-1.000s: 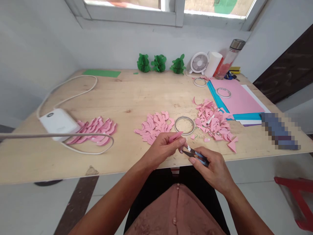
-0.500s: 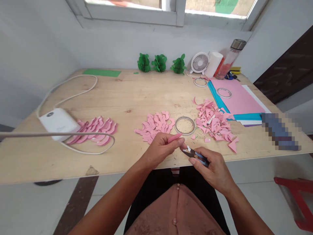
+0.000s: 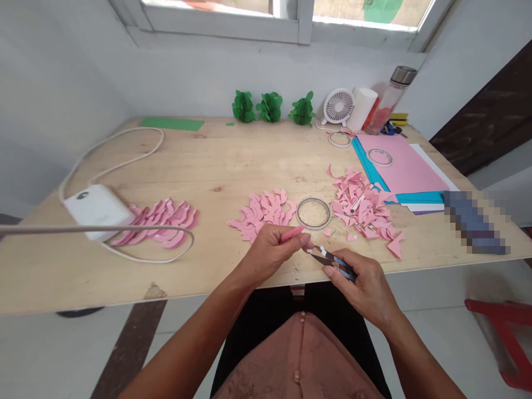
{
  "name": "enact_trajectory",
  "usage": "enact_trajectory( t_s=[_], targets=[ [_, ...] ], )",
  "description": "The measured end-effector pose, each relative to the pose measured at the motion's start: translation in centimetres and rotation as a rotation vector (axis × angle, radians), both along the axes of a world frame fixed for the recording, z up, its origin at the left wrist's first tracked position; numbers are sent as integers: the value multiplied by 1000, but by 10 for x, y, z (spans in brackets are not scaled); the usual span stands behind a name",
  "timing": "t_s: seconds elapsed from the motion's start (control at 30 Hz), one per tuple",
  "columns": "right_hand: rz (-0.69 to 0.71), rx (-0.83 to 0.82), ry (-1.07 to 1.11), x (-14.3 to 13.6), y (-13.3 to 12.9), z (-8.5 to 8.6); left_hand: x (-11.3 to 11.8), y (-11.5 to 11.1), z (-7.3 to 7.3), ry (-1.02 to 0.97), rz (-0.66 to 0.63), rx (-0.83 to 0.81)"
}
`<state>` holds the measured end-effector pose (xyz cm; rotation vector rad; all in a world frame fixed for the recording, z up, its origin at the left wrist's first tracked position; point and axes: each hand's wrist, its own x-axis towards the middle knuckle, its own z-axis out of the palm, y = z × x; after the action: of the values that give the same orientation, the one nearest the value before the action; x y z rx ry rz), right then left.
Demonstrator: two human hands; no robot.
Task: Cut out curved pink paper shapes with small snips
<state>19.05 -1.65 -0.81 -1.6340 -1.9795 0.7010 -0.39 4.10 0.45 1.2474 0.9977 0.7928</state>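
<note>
Pinched between the thumb and fingers of my left hand is a folded pink paper piece, its tip pointing right. My right hand grips a pair of thread snips with dark blades, which stand apart and point left at my left fingertips. Small white bits show by the blades. Behind my left hand lies a pile of cut pink paper shapes. A roll of tape rests just beyond both hands, and a heap of pink paper scraps spreads to its right.
Curved pink pieces lie at left beside a white power bank with a cable crossing above the table. Green paper ornaments, a small fan and a bottle stand at the back. Coloured sheets lie at right.
The snips' blades have drawn slightly away from the left fingertips and look wider apart. The pink paper piece has tilted a little in my left hand.
</note>
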Motion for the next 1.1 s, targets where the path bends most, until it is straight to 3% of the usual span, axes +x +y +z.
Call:
enact_trajectory(
  t_s=[0.17,0.37,0.77,1.1],
  targets=[
    [-7,21,-15,1,0,-1,-1,1,-6,-77,77,-83],
    [-54,72,-57,5,0,-7,-2,2,-10,-207,42,-150],
    [-343,408,-296,32,16,-39,2,-6,-13,-341,13,-264],
    [-294,515,-491,11,40,-37,5,-11,-12,-410,40,-314]
  ],
)
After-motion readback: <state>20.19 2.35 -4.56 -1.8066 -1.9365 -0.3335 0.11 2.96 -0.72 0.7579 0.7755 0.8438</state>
